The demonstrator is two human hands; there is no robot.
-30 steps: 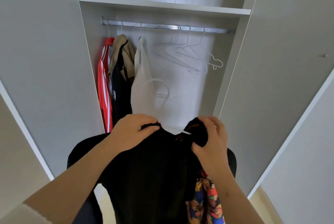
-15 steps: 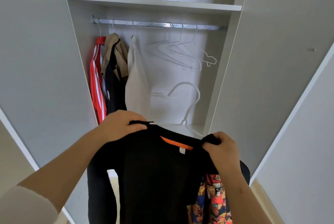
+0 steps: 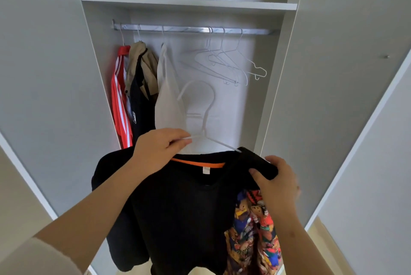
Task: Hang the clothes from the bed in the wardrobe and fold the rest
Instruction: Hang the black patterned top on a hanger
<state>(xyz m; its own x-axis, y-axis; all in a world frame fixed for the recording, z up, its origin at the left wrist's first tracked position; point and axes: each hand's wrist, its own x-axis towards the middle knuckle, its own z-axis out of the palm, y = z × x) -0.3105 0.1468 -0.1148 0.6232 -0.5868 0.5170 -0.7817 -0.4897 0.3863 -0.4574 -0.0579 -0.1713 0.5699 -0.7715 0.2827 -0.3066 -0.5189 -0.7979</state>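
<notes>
A black T-shirt [image 3: 178, 203] with an orange neck band and a colourful print at its lower right hangs in front of me on a white hanger [image 3: 205, 117]. My left hand [image 3: 159, 150] grips the hanger's left arm at the collar. My right hand [image 3: 275, 179] pinches the shirt's right shoulder, where the hanger's right arm enters the fabric. The hanger's hook stands free in the air below the wardrobe's metal rail [image 3: 191, 29].
On the rail hang a red striped garment [image 3: 120, 101], a beige and black one [image 3: 142, 83] and a white one [image 3: 166, 97] at the left, with three empty white hangers [image 3: 231, 65] at the right. Open wardrobe doors [image 3: 49, 74] flank the opening; a shelf [image 3: 189, 3] runs above.
The shirt and hanger have risen. My left hand shifted from the shirt's left shoulder to the hanger's arm at the collar; my right hand stays on the right shoulder.
</notes>
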